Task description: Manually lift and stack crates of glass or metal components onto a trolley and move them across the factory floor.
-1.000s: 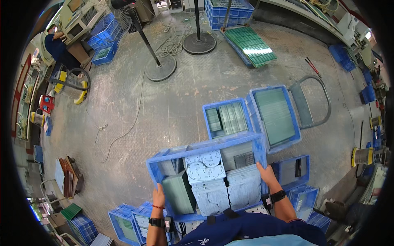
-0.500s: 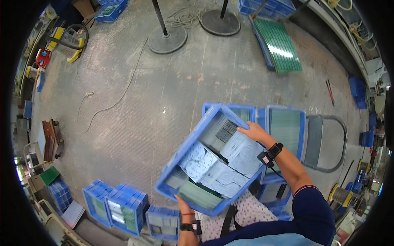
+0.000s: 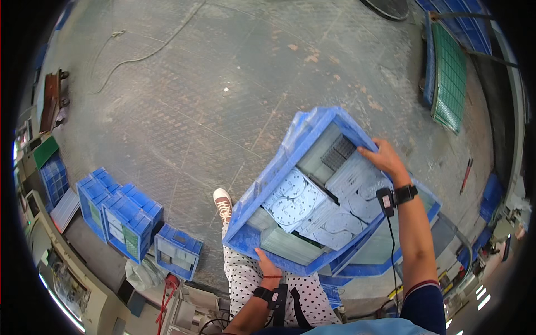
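The blue rectangular plastic crate [image 3: 283, 174] of pale blue flat stacked pieces [image 3: 293, 196] has swung from nearly crosswise to diagonal, right of centre; fingers of the left hand [image 3: 268, 269] and right hand [image 3: 389, 160] clamp its rim, so it remains carried.

- I see the right hand [image 3: 389, 160] gripping, reached out well ahead of the other, digits pointing inward.
- The right arm [image 3: 417, 231] stretches forward, looking nearly straight.
- The left hand [image 3: 267, 268] grips close to the body, thumb uppermost, other fingers mostly hidden from me.
- The left forearm [image 3: 249, 315] slants forward and inward.
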`<state>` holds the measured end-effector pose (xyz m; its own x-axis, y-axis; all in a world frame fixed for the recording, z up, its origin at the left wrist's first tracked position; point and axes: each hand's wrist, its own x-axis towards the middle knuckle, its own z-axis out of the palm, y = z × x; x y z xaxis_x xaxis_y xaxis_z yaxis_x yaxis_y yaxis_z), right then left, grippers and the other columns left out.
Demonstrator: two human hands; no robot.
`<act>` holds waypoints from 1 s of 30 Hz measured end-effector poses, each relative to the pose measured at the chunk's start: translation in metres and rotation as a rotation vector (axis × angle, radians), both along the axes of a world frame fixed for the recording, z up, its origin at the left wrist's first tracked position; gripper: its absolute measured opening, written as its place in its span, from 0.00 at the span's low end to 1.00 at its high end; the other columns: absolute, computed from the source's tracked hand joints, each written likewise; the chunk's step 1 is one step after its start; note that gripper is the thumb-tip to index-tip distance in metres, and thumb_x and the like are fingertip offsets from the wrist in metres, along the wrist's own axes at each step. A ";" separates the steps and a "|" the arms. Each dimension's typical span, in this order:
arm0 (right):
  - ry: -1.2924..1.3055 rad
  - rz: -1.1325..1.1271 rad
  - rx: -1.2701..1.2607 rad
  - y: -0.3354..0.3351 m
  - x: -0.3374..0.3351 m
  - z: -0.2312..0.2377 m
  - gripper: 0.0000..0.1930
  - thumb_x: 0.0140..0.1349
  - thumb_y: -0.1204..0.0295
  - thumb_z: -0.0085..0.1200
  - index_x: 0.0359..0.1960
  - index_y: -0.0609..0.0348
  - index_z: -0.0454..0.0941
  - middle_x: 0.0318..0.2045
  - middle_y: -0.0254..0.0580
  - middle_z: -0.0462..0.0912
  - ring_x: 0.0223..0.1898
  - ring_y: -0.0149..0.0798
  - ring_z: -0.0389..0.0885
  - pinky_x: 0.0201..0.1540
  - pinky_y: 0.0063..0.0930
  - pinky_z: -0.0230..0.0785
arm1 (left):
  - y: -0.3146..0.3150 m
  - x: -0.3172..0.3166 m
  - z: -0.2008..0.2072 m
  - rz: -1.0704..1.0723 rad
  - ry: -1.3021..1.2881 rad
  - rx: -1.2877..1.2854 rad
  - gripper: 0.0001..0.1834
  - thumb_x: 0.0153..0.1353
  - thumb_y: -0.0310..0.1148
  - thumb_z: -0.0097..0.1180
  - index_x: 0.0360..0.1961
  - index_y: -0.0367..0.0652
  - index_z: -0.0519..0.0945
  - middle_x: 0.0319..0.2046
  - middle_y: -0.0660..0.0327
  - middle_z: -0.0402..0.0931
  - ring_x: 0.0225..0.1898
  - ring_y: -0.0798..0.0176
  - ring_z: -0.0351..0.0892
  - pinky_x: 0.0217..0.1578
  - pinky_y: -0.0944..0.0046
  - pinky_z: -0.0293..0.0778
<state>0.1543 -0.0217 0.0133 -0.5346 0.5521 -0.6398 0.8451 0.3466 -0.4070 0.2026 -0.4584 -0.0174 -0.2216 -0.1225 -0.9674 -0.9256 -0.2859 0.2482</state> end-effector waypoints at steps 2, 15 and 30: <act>-0.008 0.074 -0.042 0.119 -0.058 0.030 0.24 0.43 0.53 0.58 0.26 0.68 0.76 0.18 0.47 0.74 0.22 0.38 0.72 0.29 0.31 0.64 | 0.124 -0.015 0.036 0.072 -0.011 -0.084 0.37 0.56 0.61 0.37 0.55 0.39 0.60 0.53 0.58 0.62 0.52 0.58 0.63 0.53 0.58 0.59; -0.085 0.105 -0.072 0.115 -0.061 0.011 0.23 0.45 0.55 0.58 0.29 0.68 0.77 0.21 0.49 0.77 0.26 0.39 0.76 0.33 0.31 0.65 | 0.124 0.021 0.029 0.236 0.002 -0.034 0.35 0.55 0.55 0.47 0.51 0.33 0.63 0.47 0.54 0.66 0.45 0.58 0.68 0.46 0.59 0.66; 0.021 0.207 -0.040 0.106 -0.072 0.003 0.29 0.43 0.50 0.57 0.29 0.71 0.77 0.23 0.54 0.78 0.28 0.44 0.78 0.35 0.34 0.67 | 0.129 0.048 0.021 0.249 -0.078 -0.056 0.37 0.54 0.57 0.47 0.53 0.36 0.62 0.51 0.55 0.63 0.48 0.56 0.67 0.49 0.55 0.64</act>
<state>0.0824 0.0839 0.0164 -0.6479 0.4035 -0.6461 0.7483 0.4956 -0.4408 0.2508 -0.3297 0.0032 -0.1025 -0.2182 -0.9705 -0.8453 -0.4952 0.2006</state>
